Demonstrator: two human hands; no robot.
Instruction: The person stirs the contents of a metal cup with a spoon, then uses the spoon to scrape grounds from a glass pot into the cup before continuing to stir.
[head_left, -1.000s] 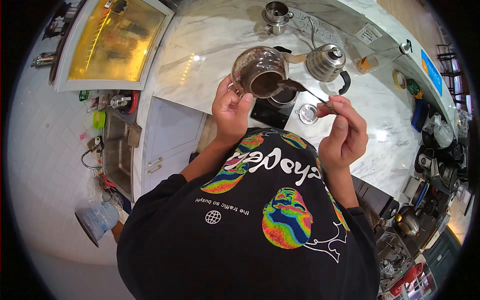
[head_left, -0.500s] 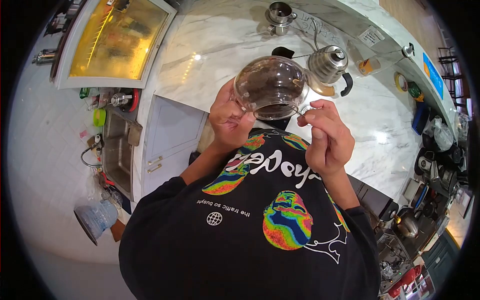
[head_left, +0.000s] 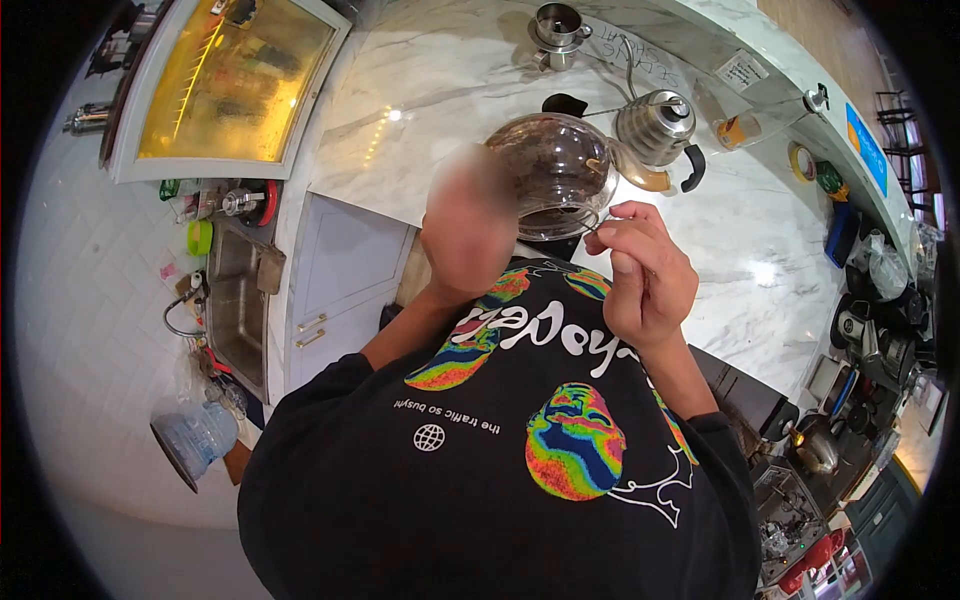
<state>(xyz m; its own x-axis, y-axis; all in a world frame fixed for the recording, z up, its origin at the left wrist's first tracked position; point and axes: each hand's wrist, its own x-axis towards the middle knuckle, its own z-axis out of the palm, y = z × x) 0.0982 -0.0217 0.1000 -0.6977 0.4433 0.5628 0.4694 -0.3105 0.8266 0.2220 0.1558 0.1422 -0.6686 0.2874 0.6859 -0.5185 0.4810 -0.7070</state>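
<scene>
left hand (head_left: pixel 468 235), blurred, grips tilted glass pot (head_left: pixel 555 170); right hand (head_left: pixel 640 275) pinches spoon handle (head_left: pixel 598 226); scrape gently, pot steady.

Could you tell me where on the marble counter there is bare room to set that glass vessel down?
The marble counter is bare left of the glass vessel, between it and the yellow-lit cabinet, and again right of the right hand, below the kettle. It is crowded around the kettle and along the far right edge.
</scene>
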